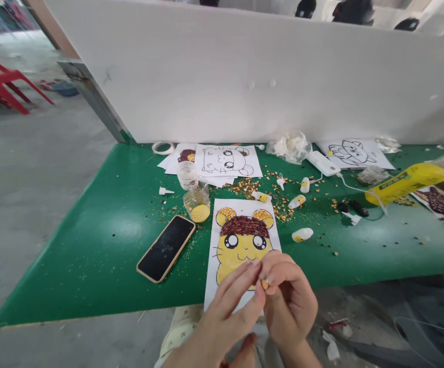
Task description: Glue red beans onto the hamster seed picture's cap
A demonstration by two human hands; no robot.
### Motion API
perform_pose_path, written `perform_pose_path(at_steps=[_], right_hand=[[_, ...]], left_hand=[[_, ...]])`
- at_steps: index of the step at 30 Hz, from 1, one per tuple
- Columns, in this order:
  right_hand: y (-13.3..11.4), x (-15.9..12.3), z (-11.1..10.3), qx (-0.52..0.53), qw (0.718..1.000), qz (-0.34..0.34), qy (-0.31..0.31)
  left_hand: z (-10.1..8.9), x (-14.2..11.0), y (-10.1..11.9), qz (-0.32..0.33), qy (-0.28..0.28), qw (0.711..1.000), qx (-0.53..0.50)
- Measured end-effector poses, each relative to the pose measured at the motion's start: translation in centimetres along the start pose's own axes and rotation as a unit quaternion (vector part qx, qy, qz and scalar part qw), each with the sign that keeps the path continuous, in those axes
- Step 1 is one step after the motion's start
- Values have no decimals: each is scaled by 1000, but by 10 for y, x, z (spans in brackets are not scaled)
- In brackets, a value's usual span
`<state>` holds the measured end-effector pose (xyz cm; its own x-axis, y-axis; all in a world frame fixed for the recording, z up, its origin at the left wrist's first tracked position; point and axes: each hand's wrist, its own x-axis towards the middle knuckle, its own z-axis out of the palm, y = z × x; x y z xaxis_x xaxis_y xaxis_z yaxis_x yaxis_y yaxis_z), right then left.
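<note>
Both my hands meet over the lower part of a hamster picture at the table's front edge. Between the fingertips of my right hand shows a small yellow-orange piece that looks like a corn kernel. The thumb of my left hand presses against the same piece, its fingers bent towards the right fingertips. Dark red beans cover the hamster's forehead, kernels fill much of its ears, and its face and body are yellow. The paper's lower part is hidden behind my hands.
A phone and a clear cup of yellow grains lie left of the picture. Several small glue bottles, loose kernels and line drawings spread behind it. A yellow bottle lies right; a white panel stands behind.
</note>
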<state>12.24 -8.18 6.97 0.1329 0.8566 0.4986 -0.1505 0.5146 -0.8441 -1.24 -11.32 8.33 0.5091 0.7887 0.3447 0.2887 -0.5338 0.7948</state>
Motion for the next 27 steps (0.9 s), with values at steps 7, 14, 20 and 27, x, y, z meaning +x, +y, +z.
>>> perform_pose_path(at_steps=[7, 14, 20, 27], right_hand=[[-1, -1, 0, 68, 996, 56, 15], [-1, 6, 3, 179, 970, 165, 25], [40, 8, -21, -24, 988, 151, 1], [104, 17, -38, -391, 875, 69, -278]], left_hand=[[-6, 0, 2, -14, -18, 1000, 7], [-4, -1, -3, 18, -29, 999, -13], [-15, -18, -32, -115, 63, 991, 4], [0, -43, -83, -146, 60, 980, 120]])
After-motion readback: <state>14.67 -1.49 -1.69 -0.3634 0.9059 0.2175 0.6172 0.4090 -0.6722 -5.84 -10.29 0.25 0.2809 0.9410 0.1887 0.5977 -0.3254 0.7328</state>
